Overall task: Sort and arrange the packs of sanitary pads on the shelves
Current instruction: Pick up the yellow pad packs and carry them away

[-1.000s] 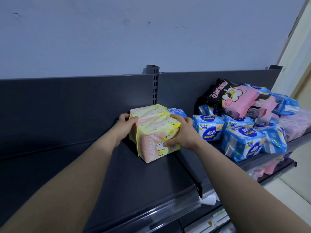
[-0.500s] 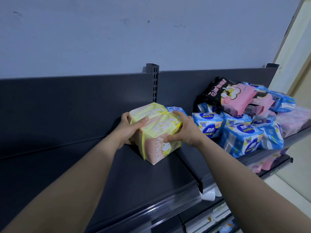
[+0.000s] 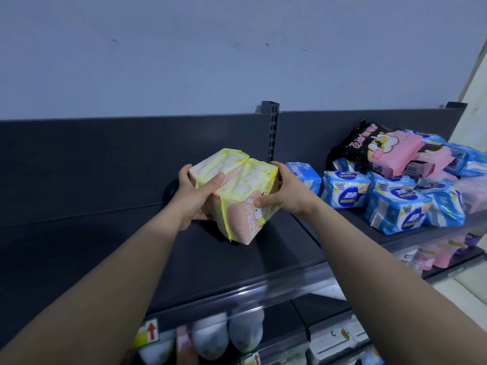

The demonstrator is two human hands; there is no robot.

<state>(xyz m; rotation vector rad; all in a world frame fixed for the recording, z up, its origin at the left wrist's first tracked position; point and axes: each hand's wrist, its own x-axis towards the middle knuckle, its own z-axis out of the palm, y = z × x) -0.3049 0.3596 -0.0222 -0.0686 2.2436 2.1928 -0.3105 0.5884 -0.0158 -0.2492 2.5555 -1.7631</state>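
Pale blue wall (image 3: pixel 237 48) stands behind a long dark grey metal shelf (image 3: pixel 105 259), bare on its left part. Two soft yellow and pink plastic packs (image 3: pixel 237 191) are held side by side over the middle of the shelf, close to the dark upright post with slots (image 3: pixel 272 133). They are tipped, one low corner down by the shelf; I cannot tell if it touches. The left hand (image 3: pixel 195 198) grips the left pack, thumb on top and fingers curled behind and under. The right hand (image 3: pixel 287 193) grips the right pack, thumb on the front and fingers over the back. I think both hands squeeze in from the sides so the two packs are pressed together and can move as one block.

Just beside the right hand lies a small blue and white pack (image 3: pixel 303 172) on the next shelf part. Farther right is a messy heap of blue and white packs (image 3: pixel 395 209) with a black and pink pack (image 3: pixel 382 148) lying on top. That side is full, so the open room is to the left and toward the back. A clear plastic strip (image 3: pixel 237 293) runs along the front edge; packs set too near it could slip off.
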